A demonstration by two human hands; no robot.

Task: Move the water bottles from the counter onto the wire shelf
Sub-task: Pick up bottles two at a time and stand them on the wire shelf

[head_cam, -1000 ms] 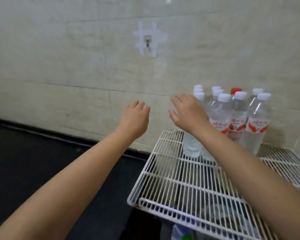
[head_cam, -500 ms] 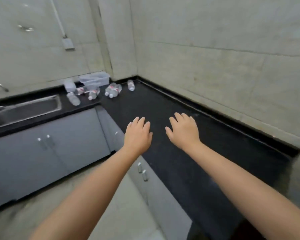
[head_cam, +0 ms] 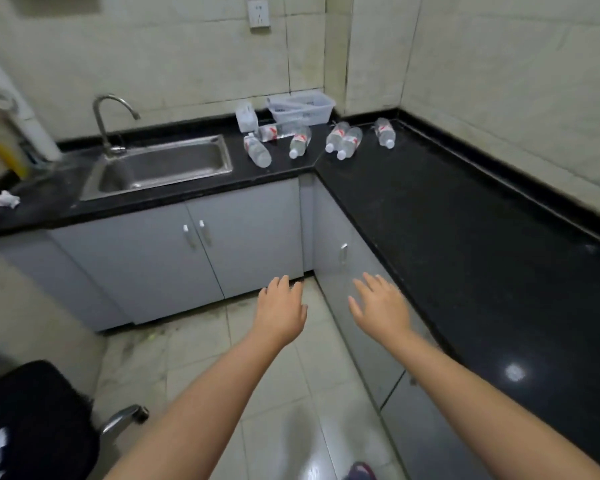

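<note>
Both bare hands are held out in front of the person, palms down, with nothing in either grip: the left hand has its fingers straight and loosely together, and the right hand has its fingers spread apart. They hang over the pale tiled floor and the grey cabinet doors, the right one just beside the edge of the black polished stone surface, touching none of it. Well apart from the hands, in the far corner of that L-shaped surface, lie the clear plastic water bottles with red-and-white labels and white caps, all on their sides: one nearest the sink, one behind it, one beside those, a pair lying side by side and touching, and one alone near the right-hand wall. Behind them, against the tiled wall, stands a white slotted plastic basket, with a small white box just to its left. Farther left a stainless steel sink is set into the surface, with a curved chrome tap behind it and a crumpled white paper near the left end. A white wall socket sits high on the wall, and a black chair shows at lower left.
</note>
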